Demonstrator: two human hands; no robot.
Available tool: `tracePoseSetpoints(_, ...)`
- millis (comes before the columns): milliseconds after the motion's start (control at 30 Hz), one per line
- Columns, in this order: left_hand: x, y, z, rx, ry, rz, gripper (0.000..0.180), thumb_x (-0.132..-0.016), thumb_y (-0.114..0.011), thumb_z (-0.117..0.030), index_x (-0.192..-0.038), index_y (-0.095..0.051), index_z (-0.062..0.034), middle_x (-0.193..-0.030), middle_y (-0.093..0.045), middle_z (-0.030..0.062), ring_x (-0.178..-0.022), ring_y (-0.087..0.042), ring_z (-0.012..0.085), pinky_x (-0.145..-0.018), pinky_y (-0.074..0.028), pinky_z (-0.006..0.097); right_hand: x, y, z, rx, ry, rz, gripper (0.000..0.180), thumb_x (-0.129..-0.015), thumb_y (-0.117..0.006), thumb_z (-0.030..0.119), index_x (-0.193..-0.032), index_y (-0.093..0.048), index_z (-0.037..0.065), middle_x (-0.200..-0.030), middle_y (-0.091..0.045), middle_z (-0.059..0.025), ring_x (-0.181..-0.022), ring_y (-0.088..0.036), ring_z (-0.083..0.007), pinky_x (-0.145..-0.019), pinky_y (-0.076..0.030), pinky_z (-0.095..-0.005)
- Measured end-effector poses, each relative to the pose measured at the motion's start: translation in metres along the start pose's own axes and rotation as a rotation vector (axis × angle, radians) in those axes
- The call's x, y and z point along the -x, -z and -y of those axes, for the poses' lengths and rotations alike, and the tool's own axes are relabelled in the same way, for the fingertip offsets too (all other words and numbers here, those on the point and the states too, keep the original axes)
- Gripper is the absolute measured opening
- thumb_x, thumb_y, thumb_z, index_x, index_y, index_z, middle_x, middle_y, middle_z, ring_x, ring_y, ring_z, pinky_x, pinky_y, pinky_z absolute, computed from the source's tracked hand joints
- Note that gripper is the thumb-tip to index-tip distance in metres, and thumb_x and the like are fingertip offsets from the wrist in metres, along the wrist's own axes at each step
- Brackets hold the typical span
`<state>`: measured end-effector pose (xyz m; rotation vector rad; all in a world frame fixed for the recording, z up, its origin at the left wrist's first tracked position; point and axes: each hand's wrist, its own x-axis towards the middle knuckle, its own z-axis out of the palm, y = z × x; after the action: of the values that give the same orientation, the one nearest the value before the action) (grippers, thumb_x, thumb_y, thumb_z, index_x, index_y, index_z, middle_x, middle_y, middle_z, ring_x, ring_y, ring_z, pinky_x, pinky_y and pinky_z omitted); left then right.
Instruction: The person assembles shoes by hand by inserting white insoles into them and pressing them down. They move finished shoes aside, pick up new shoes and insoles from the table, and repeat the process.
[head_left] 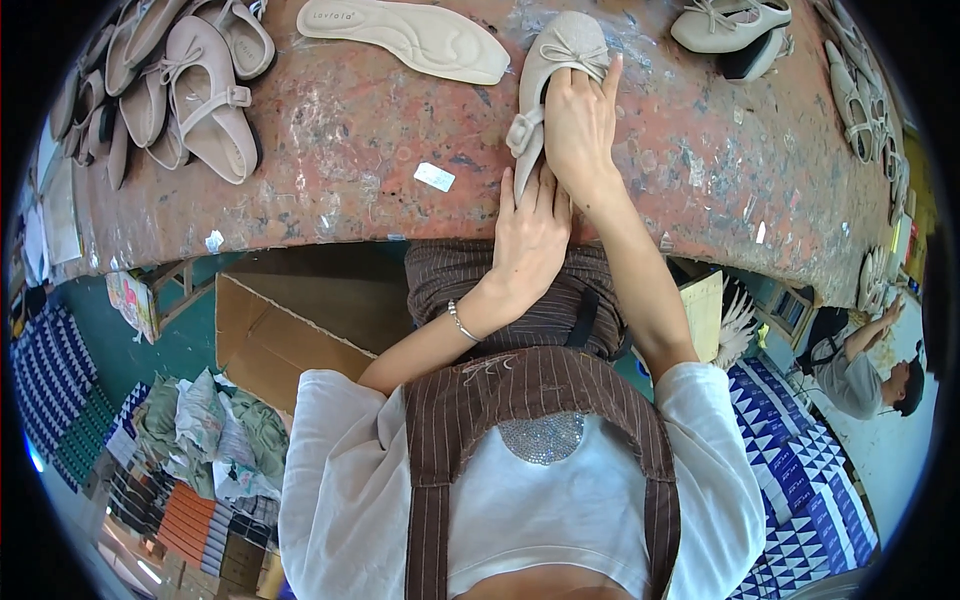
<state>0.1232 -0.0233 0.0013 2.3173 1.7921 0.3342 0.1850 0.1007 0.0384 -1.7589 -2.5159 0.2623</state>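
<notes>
A beige ballet flat [568, 45] with a bow on its toe and a buckled strap lies on the worn reddish table, its toe pointing away from me. My right hand [580, 125] reaches into the shoe's opening. Most of its fingers are hidden inside, while one finger stays outside along the right edge by the bow. At the heel, my left hand [532, 230] grips the near end, fingers on both sides of it. Left of the shoe lies a loose cream insole [410, 38], flat on the table and touched by neither hand.
Several pinkish-beige strapped shoes [205, 100] are heaped at the far left. More beige shoes [730, 25] sit at the far right and along the right edge. A small white label [434, 177] lies on the table. Below stands an open cardboard box [280, 325]; another person [860, 375] is at right.
</notes>
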Motion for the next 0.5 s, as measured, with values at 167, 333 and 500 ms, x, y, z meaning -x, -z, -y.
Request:
tracePoseSetpoints(167,0.007,-0.01,0.003,0.117,0.023,-0.131,0.054,-0.087,-0.057,-0.027,-0.136,-0.053,-0.0029,-0.137,-0.052,0.0154,-0.13,-0.045,0.0333,-0.115,-0.025,0.058,0.04,-0.022,0.009,0.156,0.14,-0.31,0.05,-0.081,-0.051,0.005,-0.124,-0.046,-0.022,-0.114,-0.058,-0.035,-0.113,-0.058,-0.0443,-0.115,-0.024,-0.0586)
tracePoseSetpoints(333,0.001,-0.004,0.002,0.105,0.019,0.0,0.053,-0.086,-0.056,-0.021,-0.13,-0.053,0.0068,-0.134,-0.053,0.0207,-0.129,-0.046,0.035,-0.113,-0.026,0.061,-0.007,0.0,0.0,0.151,0.054,0.031,0.024,-0.085,-0.052,0.009,-0.103,-0.06,-0.005,-0.096,-0.065,-0.0208,-0.095,-0.065,-0.0348,-0.116,-0.021,-0.0567)
tracePoseSetpoints(500,0.002,-0.001,-0.001,0.07,0.024,-0.098,0.046,-0.083,-0.062,-0.015,-0.125,-0.058,0.0041,-0.13,-0.055,0.0208,-0.125,-0.05,0.033,-0.111,-0.033,0.057,-0.018,0.012,-0.001,0.15,-0.052,0.256,0.02,-0.082,-0.051,0.006,-0.094,-0.065,-0.002,-0.09,-0.066,-0.0192,-0.093,-0.067,-0.0321,-0.117,-0.014,-0.0594)
